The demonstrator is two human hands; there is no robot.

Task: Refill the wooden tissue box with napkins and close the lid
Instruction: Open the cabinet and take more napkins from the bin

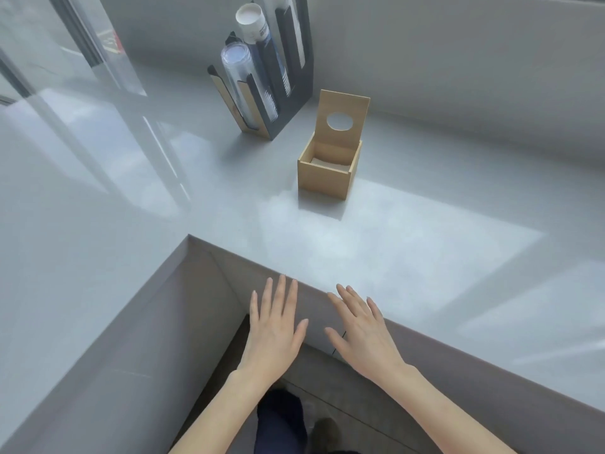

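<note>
Left hand (274,329), right hand (363,329) empty; box (325,173) lid (342,117) upright (hole faces camera).

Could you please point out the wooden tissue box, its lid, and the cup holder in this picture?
wooden tissue box (322,180): head view, on its front wall.
lid (352,103): head view, on the raised panel just above its round hole.
cup holder (289,103): head view, on its dark side wall.

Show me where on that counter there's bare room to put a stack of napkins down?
Bare counter lies between the wooden box and the hands, and everywhere right of the box. The left stretch is free too. Crowded only at the back, where the cup dispenser stands beside the box.
</note>
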